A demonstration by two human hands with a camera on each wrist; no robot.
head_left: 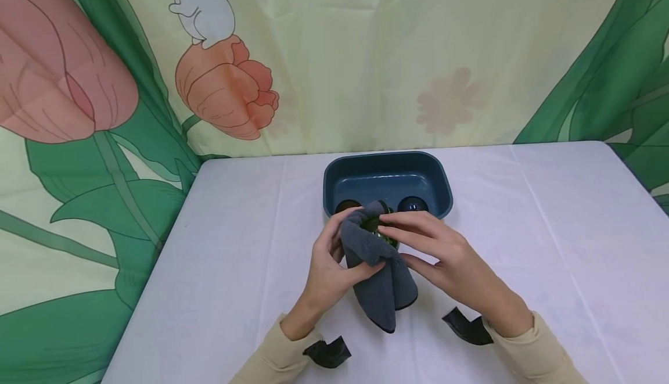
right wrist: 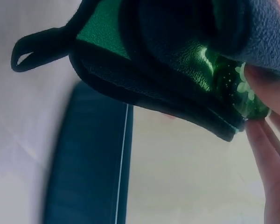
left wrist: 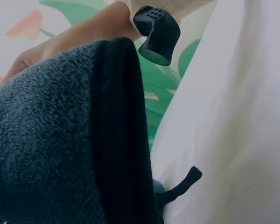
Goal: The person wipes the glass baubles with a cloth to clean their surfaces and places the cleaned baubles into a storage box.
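Observation:
A grey-blue plush cloth (head_left: 378, 294) with dark edging hangs over the table, wrapped partly around a green glass piece (right wrist: 233, 86) decorated with white flowers. My left hand (head_left: 331, 271) grips the cloth from the left, its thumb across the front. At the glass, my right hand (head_left: 444, 250) pinches the edge between thumb and fingers, as the right wrist view shows. Folds of cloth hide much of the glass, so I cannot tell its full shape. In the left wrist view the cloth (left wrist: 46, 130) covers most of the hand's work.
A dark blue basin (head_left: 387, 166) stands just behind my hands near the table's back edge. Two dark, shiny round things (head_left: 413, 204) lie at its near side. White cloth covers the table (head_left: 235, 244); a printed curtain (head_left: 340, 53) hangs behind.

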